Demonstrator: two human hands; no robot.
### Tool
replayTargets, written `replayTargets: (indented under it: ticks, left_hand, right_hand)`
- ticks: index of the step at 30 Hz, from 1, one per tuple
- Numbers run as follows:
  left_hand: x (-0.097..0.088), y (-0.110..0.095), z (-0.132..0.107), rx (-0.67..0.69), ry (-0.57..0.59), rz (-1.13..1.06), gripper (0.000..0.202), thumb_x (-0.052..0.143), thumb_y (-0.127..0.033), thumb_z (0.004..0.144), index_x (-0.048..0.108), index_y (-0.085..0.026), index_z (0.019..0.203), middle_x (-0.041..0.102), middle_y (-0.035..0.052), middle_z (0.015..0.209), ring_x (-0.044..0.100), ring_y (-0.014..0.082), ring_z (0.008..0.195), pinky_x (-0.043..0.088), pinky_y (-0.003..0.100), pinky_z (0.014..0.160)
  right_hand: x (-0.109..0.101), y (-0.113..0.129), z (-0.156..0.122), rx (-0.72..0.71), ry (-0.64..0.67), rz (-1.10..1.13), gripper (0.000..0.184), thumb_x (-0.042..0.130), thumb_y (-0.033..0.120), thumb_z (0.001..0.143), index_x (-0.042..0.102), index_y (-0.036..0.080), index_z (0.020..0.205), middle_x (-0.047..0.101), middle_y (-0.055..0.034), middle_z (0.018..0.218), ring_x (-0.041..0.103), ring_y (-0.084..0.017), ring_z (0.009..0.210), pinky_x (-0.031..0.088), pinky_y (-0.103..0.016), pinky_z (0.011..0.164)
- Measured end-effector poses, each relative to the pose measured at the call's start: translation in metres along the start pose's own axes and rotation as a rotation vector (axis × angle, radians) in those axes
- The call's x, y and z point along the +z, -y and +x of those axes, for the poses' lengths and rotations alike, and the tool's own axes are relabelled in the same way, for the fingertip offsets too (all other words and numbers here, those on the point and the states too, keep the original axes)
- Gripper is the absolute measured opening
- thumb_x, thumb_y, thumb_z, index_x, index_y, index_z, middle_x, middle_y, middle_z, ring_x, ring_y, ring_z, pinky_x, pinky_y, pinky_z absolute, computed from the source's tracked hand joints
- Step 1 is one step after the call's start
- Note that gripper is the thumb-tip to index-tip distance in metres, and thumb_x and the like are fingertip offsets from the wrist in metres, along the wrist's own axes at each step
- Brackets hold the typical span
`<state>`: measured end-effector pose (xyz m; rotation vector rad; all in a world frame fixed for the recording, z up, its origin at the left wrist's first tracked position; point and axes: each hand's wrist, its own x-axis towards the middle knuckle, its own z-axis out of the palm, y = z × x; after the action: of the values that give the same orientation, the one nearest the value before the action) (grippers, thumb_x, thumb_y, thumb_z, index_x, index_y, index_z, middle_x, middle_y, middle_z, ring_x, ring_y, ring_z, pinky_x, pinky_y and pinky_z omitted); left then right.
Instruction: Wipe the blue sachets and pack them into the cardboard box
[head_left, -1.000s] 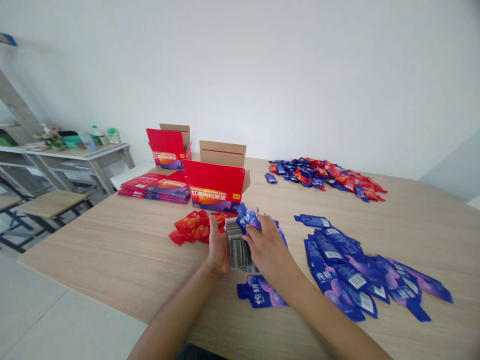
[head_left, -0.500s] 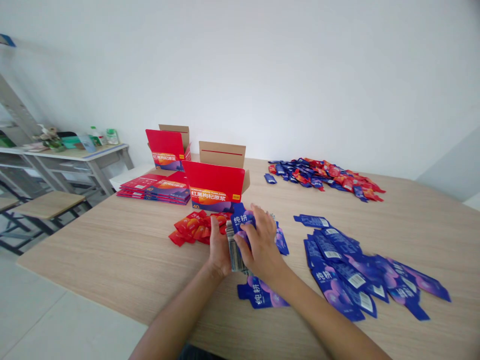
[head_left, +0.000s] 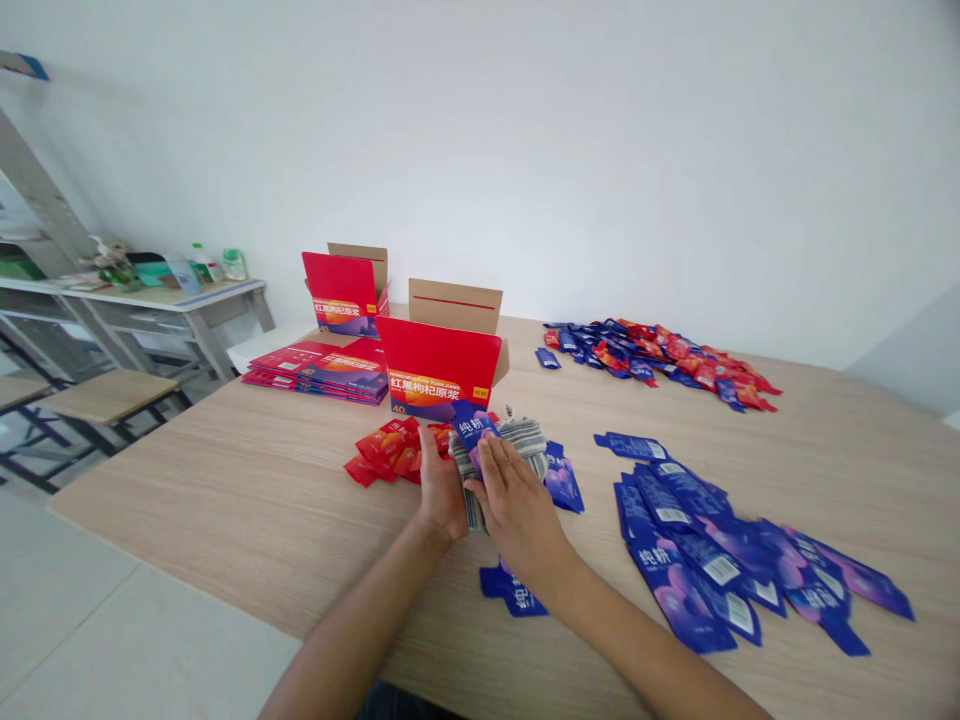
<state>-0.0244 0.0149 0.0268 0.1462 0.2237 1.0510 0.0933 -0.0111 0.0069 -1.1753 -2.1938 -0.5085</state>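
Note:
My left hand is closed around a grey-and-white striped cloth, its thumb pointing up along the left side. On the cloth lies a blue sachet with white lettering. My right hand presses over the sachet and cloth, fingers together; part of both is hidden under it. Red sachets lie in a heap just beyond my left hand. One blue sachet sits right of my hands, and another blue sachet lies partly beneath my right wrist.
An upright red carton with a raised flap stands behind my hands, another red carton farther back. Between them is a stack of flat cartons. Large blue sachets spread at right; mixed red and blue sachets are piled near the wall.
My right hand has flattened its fingers over the blue sachet. More of the striped cloth now shows to the right, behind that hand. The view has shifted slightly left.

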Motion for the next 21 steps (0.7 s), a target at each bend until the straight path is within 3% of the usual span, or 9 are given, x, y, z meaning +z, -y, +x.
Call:
replayTargets:
  ticks: [4, 7, 11, 15, 21]
  left_hand:
    - [-0.003, -0.005, 0.003, 0.009, -0.026, -0.035, 0.107, 0.011, -0.087, 0.086, 0.059, -0.009, 0.14, 0.071, 0.0185, 0.126, 0.064, 0.032, 0.125, 0.046, 0.044, 0.111]
    - [-0.007, -0.01, 0.005, 0.101, -0.077, -0.046, 0.099, 0.016, -0.085, 0.089, 0.061, -0.011, 0.138, 0.071, 0.0169, 0.126, 0.064, 0.0321, 0.125, 0.045, 0.044, 0.112]
    - [-0.007, -0.017, 0.006, 0.186, -0.146, -0.053, 0.093, 0.016, -0.079, 0.094, 0.063, -0.01, 0.136, 0.073, 0.0162, 0.124, 0.065, 0.0319, 0.123, 0.046, 0.045, 0.112]
    - [-0.007, -0.015, 0.005, 0.196, -0.133, -0.048, 0.09, 0.02, -0.078, 0.094, 0.063, -0.011, 0.135, 0.074, 0.0161, 0.121, 0.067, 0.0315, 0.12, 0.046, 0.045, 0.111]
    - [-0.005, 0.003, 0.001, 0.068, -0.065, -0.04, 0.083, 0.023, -0.076, 0.096, 0.069, -0.012, 0.125, 0.076, 0.0143, 0.11, 0.07, 0.0279, 0.113, 0.049, 0.04, 0.108]
  right_hand:
    - [0.004, 0.001, -0.004, -0.017, -0.002, 0.094, 0.049, 0.042, 0.023, 0.106, 0.045, 0.006, 0.152, 0.058, -0.0241, 0.144, 0.053, -0.032, 0.138, 0.053, -0.052, 0.108]
    - [0.002, 0.008, -0.007, -0.026, -0.007, 0.118, 0.051, 0.042, 0.019, 0.105, 0.04, 0.007, 0.155, 0.058, -0.0236, 0.145, 0.053, -0.032, 0.138, 0.052, -0.054, 0.109]
    - [-0.004, 0.021, -0.011, -0.043, 0.041, 0.12, 0.048, 0.044, 0.013, 0.101, 0.048, 0.003, 0.148, 0.059, -0.0249, 0.143, 0.056, -0.032, 0.136, 0.05, -0.054, 0.112]
    - [-0.008, 0.023, -0.009, -0.036, 0.032, 0.16, 0.043, 0.044, 0.011, 0.1, 0.054, 0.0, 0.141, 0.061, -0.0248, 0.141, 0.057, -0.031, 0.135, 0.048, -0.054, 0.114]
    - [-0.01, 0.012, 0.0, -0.039, 0.014, 0.064, 0.04, 0.045, 0.013, 0.102, 0.057, -0.001, 0.137, 0.062, -0.0251, 0.14, 0.059, -0.033, 0.132, 0.044, -0.058, 0.115]
